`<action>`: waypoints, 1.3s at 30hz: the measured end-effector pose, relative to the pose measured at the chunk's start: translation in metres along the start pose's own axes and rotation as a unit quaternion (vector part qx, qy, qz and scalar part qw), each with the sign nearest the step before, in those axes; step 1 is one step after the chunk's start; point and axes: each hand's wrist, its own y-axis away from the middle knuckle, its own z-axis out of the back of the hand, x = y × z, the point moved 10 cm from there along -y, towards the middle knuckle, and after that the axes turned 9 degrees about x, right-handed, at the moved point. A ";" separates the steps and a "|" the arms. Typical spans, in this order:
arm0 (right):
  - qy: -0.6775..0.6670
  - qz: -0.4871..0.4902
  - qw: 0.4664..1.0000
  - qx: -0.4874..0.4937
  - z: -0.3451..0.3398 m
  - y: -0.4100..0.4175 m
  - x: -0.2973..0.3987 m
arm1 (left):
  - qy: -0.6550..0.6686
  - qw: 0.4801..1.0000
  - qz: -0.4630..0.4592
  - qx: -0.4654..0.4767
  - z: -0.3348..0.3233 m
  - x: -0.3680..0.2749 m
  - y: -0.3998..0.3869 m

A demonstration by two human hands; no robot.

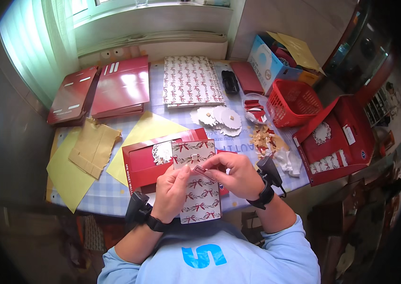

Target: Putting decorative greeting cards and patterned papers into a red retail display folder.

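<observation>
My left hand [172,188] grips the left edge of a tall white card wallet [200,207] printed with green garlands and red bows. A small pale adhesive pad [194,157] sits on its upper part. Between the thumb and fingers of my right hand [234,174] is a small dark red label [200,170] with writing, held just over the card, below the pad. Whether the label touches the card cannot be told. Behind the card lies a red window box [147,177], partly covered by it. A scalloped white tag [163,152] shows in the box.
Red flat boxes [120,88] are stacked back left, patterned cards [191,80] at the back. White scalloped discs [227,117], a tub of red labels [254,108], paper scraps [264,138] and a red basket [291,103] stand right. An open red box [335,142] overhangs the right edge.
</observation>
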 end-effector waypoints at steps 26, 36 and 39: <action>0.184 0.224 0.948 -0.135 0.024 0.025 0.040 | 0.012 0.992 -0.006 0.126 -0.032 -0.005 0.009; 0.318 0.276 0.896 -0.139 0.006 0.030 0.050 | -0.023 0.989 -0.076 0.122 -0.032 -0.022 0.007; 0.338 0.277 0.889 -0.138 0.003 0.031 0.049 | -0.028 0.989 -0.074 0.121 -0.032 -0.022 0.008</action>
